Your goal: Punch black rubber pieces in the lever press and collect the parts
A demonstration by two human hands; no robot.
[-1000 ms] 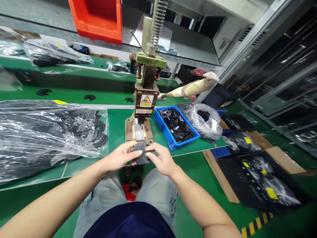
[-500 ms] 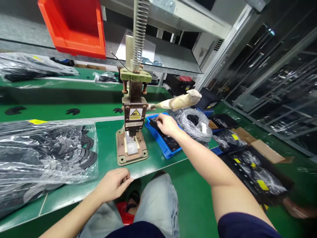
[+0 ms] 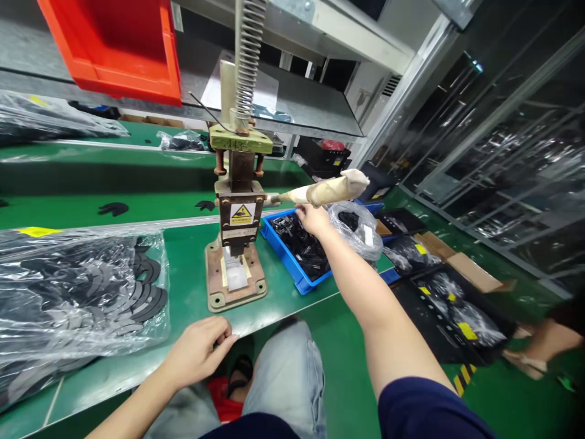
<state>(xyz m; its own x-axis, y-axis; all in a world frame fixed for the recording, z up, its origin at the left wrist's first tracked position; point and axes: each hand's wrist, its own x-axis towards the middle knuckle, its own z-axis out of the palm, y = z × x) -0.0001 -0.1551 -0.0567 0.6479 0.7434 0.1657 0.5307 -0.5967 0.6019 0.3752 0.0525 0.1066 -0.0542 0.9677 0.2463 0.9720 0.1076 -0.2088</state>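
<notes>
My right hand [image 3: 314, 219] reaches into the far side of a blue bin [image 3: 299, 285] full of small black parts [image 3: 304, 244]. Its fingers are bent down among the parts, and whatever they pinch is hidden. Loosely curled, my left hand [image 3: 201, 347] rests at the bench's front edge with nothing visible in it. Between the hands and farther back stands a hand press [image 3: 242, 210] with a spring on top. A clear block [image 3: 236, 274] lies on its base, under the ram. The press's wrapped handle [image 3: 331, 189] sticks out just above my right hand.
Left on the bench lies a clear bag [image 3: 91, 292] of flat curved dark pieces. Several dark curved pieces [image 3: 113, 209] lie on the green strip behind. An orange bin [image 3: 119, 49] sits overhead. Bagged goods [image 3: 461, 305] stand at right, near another person's foot [image 3: 525, 360].
My right hand has moved toward the bin's far side, uncovering more of the black parts. My left hand stays at the bench edge. The whole view has shifted slightly.
</notes>
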